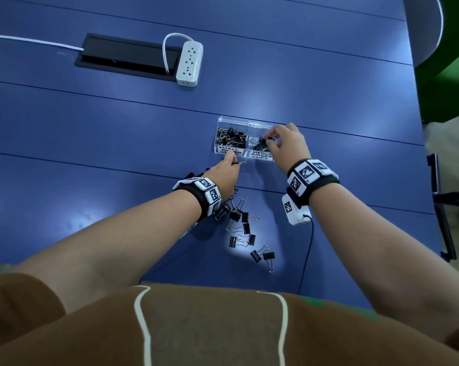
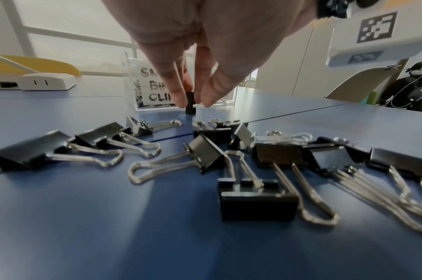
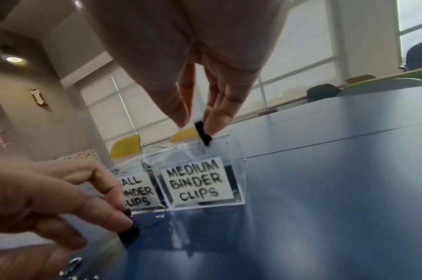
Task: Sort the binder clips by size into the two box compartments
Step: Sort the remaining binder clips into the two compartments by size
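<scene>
Mid-sort, both hands busy. Right hand (image 1: 286,143) hangs over the medium compartment (image 3: 200,181), at 3 o'clock of the clear box (image 1: 232,120); its grip pinches a black medium clip (image 3: 202,133) just above the rim. Next move, I'd say: release so it drops inside, w/o clipping the wall. Left hand (image 1: 224,171) is at 6 o'clock of the small compartment (image 1: 229,140), grip pinching a small clip (image 2: 190,103) low by the worktop (image 1: 117,154); it needs a lift over the front wall. Unsorted clips (image 1: 245,231) lie near the body. Only the right wrist view shows the medium label; only the left wrist view shows the pile's mixed sizes close up.
</scene>
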`<action>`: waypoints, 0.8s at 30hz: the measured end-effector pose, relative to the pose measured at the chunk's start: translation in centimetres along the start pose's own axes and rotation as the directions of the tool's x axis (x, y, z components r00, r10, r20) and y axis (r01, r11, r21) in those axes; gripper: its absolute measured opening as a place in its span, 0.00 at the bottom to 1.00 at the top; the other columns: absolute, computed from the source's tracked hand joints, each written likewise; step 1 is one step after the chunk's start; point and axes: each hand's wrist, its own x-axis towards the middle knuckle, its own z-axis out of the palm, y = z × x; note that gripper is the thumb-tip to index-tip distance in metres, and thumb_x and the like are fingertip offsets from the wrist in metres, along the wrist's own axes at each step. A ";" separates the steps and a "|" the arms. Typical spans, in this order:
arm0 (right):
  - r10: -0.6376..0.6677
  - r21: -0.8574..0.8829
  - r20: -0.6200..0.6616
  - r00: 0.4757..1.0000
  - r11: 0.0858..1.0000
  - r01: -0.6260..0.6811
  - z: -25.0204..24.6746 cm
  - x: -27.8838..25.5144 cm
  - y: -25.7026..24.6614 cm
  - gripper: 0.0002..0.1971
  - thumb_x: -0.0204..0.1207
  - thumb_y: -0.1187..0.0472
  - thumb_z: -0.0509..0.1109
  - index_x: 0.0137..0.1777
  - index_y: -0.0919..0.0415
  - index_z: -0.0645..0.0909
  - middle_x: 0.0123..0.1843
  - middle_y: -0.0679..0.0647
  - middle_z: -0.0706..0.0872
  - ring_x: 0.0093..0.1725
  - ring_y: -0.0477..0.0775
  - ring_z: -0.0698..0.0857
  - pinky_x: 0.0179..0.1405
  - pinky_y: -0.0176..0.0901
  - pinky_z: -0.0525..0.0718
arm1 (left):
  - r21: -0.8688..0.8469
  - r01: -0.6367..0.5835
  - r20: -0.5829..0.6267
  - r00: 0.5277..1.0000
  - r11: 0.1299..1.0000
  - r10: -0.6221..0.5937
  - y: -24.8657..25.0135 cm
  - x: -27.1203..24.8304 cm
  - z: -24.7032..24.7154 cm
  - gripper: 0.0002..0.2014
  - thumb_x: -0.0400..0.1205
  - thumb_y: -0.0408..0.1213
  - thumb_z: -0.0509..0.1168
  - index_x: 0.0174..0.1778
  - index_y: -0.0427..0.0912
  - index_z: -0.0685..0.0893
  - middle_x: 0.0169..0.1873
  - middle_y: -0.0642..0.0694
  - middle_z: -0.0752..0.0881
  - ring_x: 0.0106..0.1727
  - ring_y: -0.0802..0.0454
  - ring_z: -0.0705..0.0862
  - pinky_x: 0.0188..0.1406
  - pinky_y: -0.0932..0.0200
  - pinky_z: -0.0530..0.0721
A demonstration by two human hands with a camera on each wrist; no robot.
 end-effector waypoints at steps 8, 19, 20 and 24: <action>-0.025 -0.150 0.376 0.926 0.985 0.087 4.7 -4.0 -1.2 0.08 0.75 0.64 0.65 0.51 0.61 0.83 0.54 0.58 0.82 0.50 0.59 0.82 0.56 0.49 0.82 | -0.097 0.049 0.017 0.999 0.994 -0.047 -0.6 -0.8 -0.5 0.06 0.80 0.31 0.55 0.48 0.46 0.73 0.40 0.46 0.78 0.37 0.43 0.76 0.38 0.51 0.76; -0.116 -0.083 0.390 0.914 0.984 0.160 8.0 -6.3 -1.0 0.13 0.77 0.68 0.62 0.58 0.62 0.82 0.54 0.65 0.76 0.45 0.67 0.82 0.49 0.51 0.84 | -0.188 -0.150 -0.305 0.948 0.971 0.088 1.2 0.2 -5.2 0.10 0.80 0.27 0.59 0.50 0.34 0.86 0.54 0.42 0.82 0.49 0.46 0.84 0.50 0.52 0.85; -0.108 -0.093 0.395 0.912 0.983 0.156 7.9 -6.5 -0.8 0.14 0.77 0.69 0.61 0.59 0.63 0.82 0.55 0.65 0.76 0.45 0.67 0.82 0.48 0.50 0.83 | -0.203 -0.167 -0.304 0.948 0.965 0.100 1.8 0.6 -5.4 0.10 0.80 0.26 0.59 0.51 0.35 0.86 0.55 0.41 0.82 0.49 0.45 0.84 0.52 0.51 0.85; -0.063 -0.135 0.428 0.901 0.982 0.133 7.3 -7.1 0.2 0.18 0.74 0.71 0.62 0.64 0.63 0.79 0.59 0.63 0.74 0.54 0.65 0.79 0.57 0.49 0.81 | -0.205 -0.200 -0.210 0.965 0.958 0.157 3.9 2.2 -5.7 0.15 0.78 0.25 0.60 0.60 0.34 0.83 0.59 0.40 0.80 0.54 0.45 0.83 0.55 0.63 0.79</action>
